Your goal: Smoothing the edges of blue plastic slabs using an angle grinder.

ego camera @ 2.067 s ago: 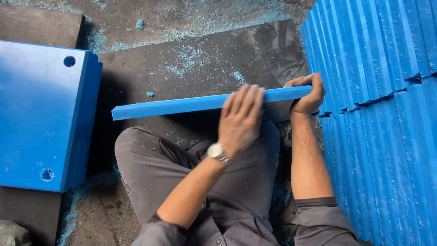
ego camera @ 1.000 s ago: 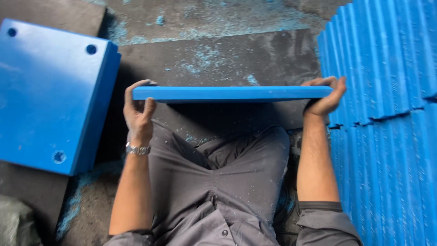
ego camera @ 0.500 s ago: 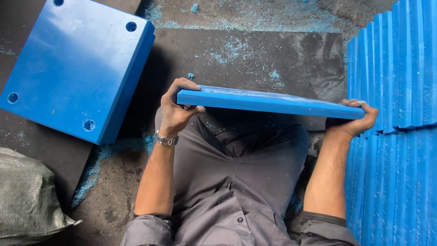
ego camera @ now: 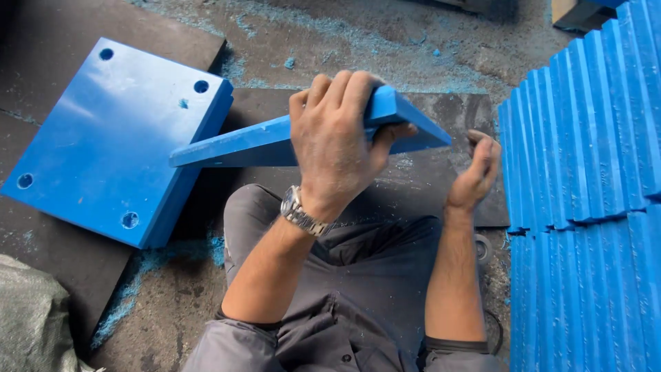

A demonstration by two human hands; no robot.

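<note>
Blue slab [ego camera: 275,141] gripped at its edge by left hand [ego camera: 341,141]; right hand [ego camera: 475,172] loosely curled, empty.

Floor [ego camera: 413,41]: bare concrete, dusted with blue shavings [ego camera: 323,27], thickest along the top of the frame. Dark mat [ego camera: 454,186] at centre, flat on the floor. Thick blue slab with corner holes [ego camera: 110,145] lies at upper left. Upright blue panels [ego camera: 592,172] stand in rows along the right edge. Grey sack [ego camera: 27,324] at lower left.

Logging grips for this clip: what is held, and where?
The left hand grips the blue slab over its near right corner; the right hand holds nothing.
</note>
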